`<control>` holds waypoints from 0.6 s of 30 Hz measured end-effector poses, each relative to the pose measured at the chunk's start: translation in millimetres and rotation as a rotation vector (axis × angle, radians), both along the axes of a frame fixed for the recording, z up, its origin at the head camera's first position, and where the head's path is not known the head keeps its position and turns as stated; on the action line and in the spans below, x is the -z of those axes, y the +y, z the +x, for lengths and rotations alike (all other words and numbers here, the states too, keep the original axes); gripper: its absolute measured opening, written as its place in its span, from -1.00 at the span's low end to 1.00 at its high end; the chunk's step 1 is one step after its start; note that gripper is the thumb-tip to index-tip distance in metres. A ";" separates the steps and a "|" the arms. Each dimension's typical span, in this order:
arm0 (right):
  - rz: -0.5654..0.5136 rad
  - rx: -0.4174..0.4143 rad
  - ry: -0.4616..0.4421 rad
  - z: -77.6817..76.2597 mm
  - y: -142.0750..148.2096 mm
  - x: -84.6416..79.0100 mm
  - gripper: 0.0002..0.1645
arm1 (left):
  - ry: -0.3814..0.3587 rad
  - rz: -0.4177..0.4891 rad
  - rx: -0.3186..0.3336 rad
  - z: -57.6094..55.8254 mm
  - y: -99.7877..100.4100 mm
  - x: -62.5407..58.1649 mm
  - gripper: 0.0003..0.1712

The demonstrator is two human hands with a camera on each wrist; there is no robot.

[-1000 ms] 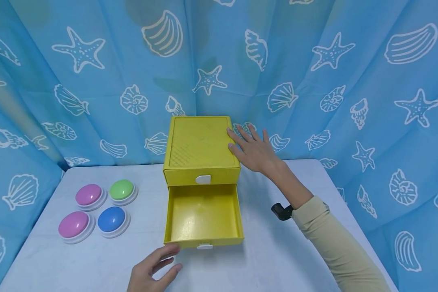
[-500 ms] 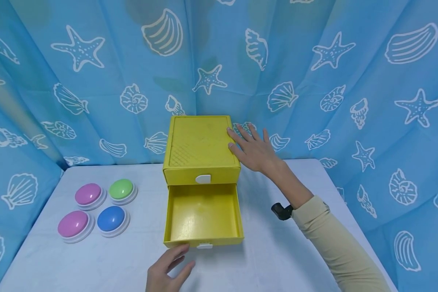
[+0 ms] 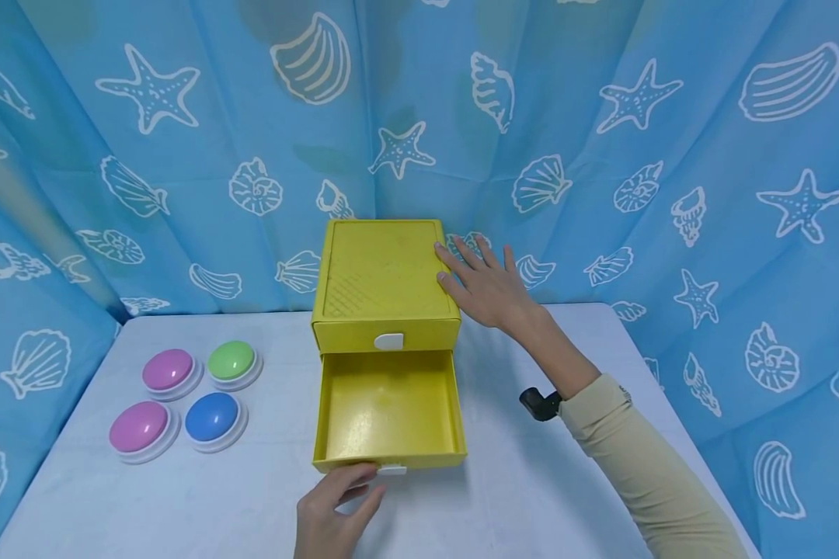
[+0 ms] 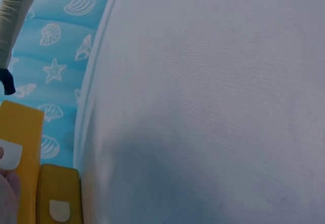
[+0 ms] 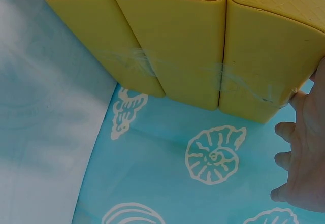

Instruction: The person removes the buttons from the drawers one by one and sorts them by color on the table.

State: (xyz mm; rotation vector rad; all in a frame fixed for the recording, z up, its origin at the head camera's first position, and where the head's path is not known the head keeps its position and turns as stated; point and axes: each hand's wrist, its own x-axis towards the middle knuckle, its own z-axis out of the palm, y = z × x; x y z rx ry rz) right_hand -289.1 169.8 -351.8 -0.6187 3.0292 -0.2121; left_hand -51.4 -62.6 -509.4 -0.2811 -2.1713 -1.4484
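Note:
A yellow drawer cabinet point(image 3: 384, 268) stands at the table's back, its upper drawer in. Below that, a yellow drawer point(image 3: 388, 411) is pulled out with nothing inside. My left hand point(image 3: 332, 512) is at this drawer's front, forefinger along the front edge beside the white handle point(image 3: 393, 470), thumb apart from the fingers. In the left wrist view, fingers point(image 4: 7, 198) reach the drawer's white handle point(image 4: 12, 158). With fingers spread, my right hand point(image 3: 489, 291) touches the cabinet's top right edge. The right wrist view shows this hand point(image 5: 310, 148) beside the cabinet's stacked sections point(image 5: 172, 46).
On the left of the white table point(image 3: 531, 497) are two pink domed buttons point(image 3: 168, 369), a green one point(image 3: 231, 360) and a blue one point(image 3: 212, 417), all on white bases. A blue shell-print curtain point(image 3: 419, 155) surrounds the table's back and sides.
My left hand has slid right along the drawer's front, from its left corner to the white handle. The right hand and the drawer stay in place.

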 end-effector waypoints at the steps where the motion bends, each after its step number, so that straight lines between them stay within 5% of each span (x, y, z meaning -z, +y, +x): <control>1: 0.000 0.000 -0.001 0.3 0.0 -0.4 -0.25 | 0.005 0.001 -0.003 -0.6 0.6 -0.1 -0.52; 18: -0.002 -0.001 -0.013 1.3 -0.6 -1.6 -0.24 | 0.118 -0.018 -0.029 -29.4 0.4 -7.0 -0.70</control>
